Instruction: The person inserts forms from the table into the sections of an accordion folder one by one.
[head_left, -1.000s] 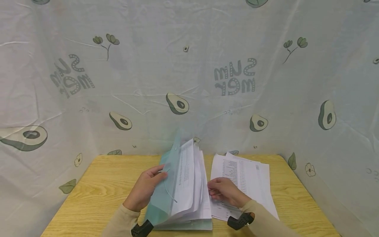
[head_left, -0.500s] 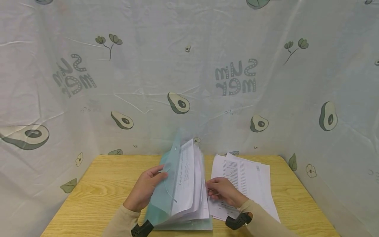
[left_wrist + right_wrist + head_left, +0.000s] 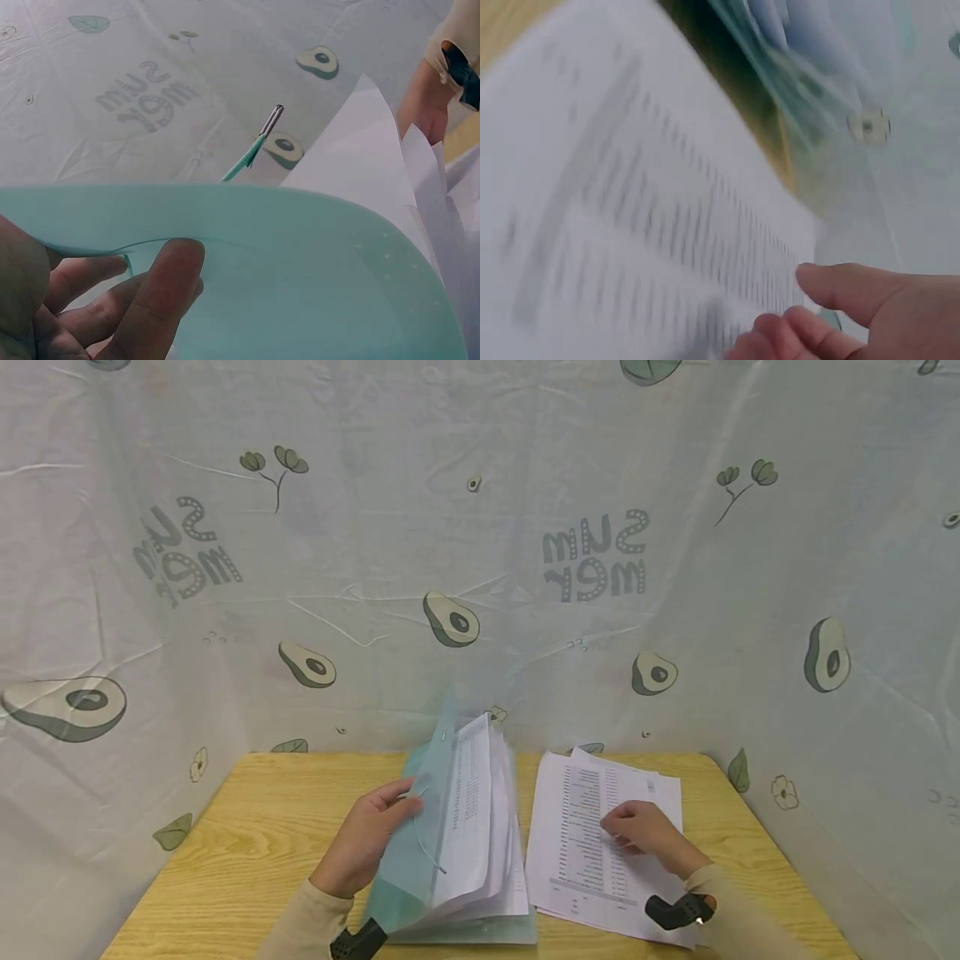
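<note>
A translucent teal document folder (image 3: 408, 877) stands partly open at the table's middle, its cover tilted up. My left hand (image 3: 371, 835) pinches the cover's edge between thumb and fingers. In the left wrist view, the thumb (image 3: 161, 292) lies on the teal plastic cover (image 3: 315, 247), and a cord with a metal tip (image 3: 274, 120) sticks up behind it. Several white sheets (image 3: 465, 810) fan out inside the folder. To the right, my right hand (image 3: 648, 833) is over a pile of printed sheets (image 3: 577, 852), its fingers loosely bent, with nothing between thumb and fingers in the right wrist view.
The wooden table (image 3: 247, 860) shows bare wood left of the folder and right of the pile. A pale curtain (image 3: 525, 677) printed with avocados hangs behind the table and along both sides.
My right hand has left the edge of the sheets in the folder and moved right, over the printed pile. The left hand still holds the cover in the same place.
</note>
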A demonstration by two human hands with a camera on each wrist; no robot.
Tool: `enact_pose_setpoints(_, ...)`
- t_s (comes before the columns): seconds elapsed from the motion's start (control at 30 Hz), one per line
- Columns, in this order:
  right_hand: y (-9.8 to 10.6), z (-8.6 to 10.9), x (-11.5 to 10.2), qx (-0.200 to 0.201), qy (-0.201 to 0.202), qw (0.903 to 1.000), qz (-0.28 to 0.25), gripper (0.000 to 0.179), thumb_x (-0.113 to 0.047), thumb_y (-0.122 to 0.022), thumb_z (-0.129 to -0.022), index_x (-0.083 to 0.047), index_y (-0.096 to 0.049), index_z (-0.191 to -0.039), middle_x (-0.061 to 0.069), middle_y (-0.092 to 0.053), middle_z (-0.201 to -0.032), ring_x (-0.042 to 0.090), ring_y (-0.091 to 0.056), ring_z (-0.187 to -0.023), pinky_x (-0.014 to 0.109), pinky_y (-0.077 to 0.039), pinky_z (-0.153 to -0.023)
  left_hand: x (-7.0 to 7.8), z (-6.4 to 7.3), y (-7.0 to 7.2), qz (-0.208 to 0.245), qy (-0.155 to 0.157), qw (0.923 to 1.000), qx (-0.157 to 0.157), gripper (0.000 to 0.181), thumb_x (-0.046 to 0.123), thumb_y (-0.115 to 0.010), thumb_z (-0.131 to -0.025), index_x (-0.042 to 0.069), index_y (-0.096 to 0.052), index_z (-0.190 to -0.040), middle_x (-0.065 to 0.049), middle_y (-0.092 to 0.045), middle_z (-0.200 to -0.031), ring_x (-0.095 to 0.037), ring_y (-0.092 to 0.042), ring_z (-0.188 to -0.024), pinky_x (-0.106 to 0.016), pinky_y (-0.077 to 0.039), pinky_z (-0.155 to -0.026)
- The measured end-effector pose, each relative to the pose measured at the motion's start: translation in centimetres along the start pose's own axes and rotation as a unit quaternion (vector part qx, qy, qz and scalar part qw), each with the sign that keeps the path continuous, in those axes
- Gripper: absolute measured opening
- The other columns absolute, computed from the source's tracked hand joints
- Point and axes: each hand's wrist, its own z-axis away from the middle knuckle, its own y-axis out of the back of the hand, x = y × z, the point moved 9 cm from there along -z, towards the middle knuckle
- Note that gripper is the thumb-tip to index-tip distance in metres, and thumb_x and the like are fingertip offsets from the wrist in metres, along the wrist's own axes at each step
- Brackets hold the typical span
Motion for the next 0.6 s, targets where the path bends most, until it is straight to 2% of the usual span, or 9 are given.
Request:
enact_pose_setpoints(0.1, 2.6, -0.3, 2.1, 0.014, -0.022, 0.9989, 0.039, 0.028, -0.021, -0.070, -0.096, 0.004, -0.065, -0.106, 0.009, -0.059, -0.089, 0.023, -0.056, -0.082, 0.032, -0.052, -0.069, 0.0, -0.1, 0.1, -0.002, 0.003, 1.0000, 0.002, 0.049, 0.019, -0.061, -0.105, 0.001, -0.051, -0.150, -0.018, -0.068, -0.127, -0.022, -0.071, -0.100, -0.041, -0.061, -0.080)
enact_pose_setpoints(0.2, 4.1, -0.5, 3.5, 0.018, -0.042, 0.9976, 0.053, 0.033, -0.022, -0.071, -0.096, 0.008, -0.062, -0.107, 0.011, -0.055, -0.086, 0.024, -0.055, -0.080, 0.032, -0.050, -0.068, 0.0, -0.1, 0.1, -0.005, 0.002, 1.0000, 0.003, 0.050, 0.020, -0.061, -0.105, 0.001, -0.051, -0.150, -0.017, -0.068, -0.127, -0.022, -0.071, -0.100, -0.040, -0.061, -0.080)
enact_pose_setpoints(0.4, 4.4, -0.6, 4.5, 0.021, -0.078, 0.9950, 0.060, 0.045, -0.025, -0.073, -0.094, 0.012, -0.055, -0.113, 0.015, -0.055, -0.089, 0.025, -0.056, -0.079, 0.031, -0.048, -0.068, 0.0, -0.1, 0.1, -0.004, 0.002, 1.0000, -0.002, 0.051, 0.022, -0.061, -0.106, 0.003, -0.050, -0.152, -0.018, -0.066, -0.130, -0.023, -0.071, -0.103, -0.040, -0.061, -0.081)
enact_pose_setpoints(0.6, 4.3, -0.6, 5.0, 0.025, -0.092, 0.9941, 0.051, 0.052, -0.024, -0.073, -0.094, 0.017, -0.052, -0.119, 0.017, -0.054, -0.089, 0.024, -0.056, -0.076, 0.031, -0.046, -0.066, 0.0, -0.2, -0.1, -0.003, 0.004, 1.0000, -0.003, 0.051, 0.022, -0.061, -0.106, 0.003, -0.050, -0.152, -0.019, -0.066, -0.131, -0.024, -0.071, -0.103, -0.040, -0.061, -0.081)
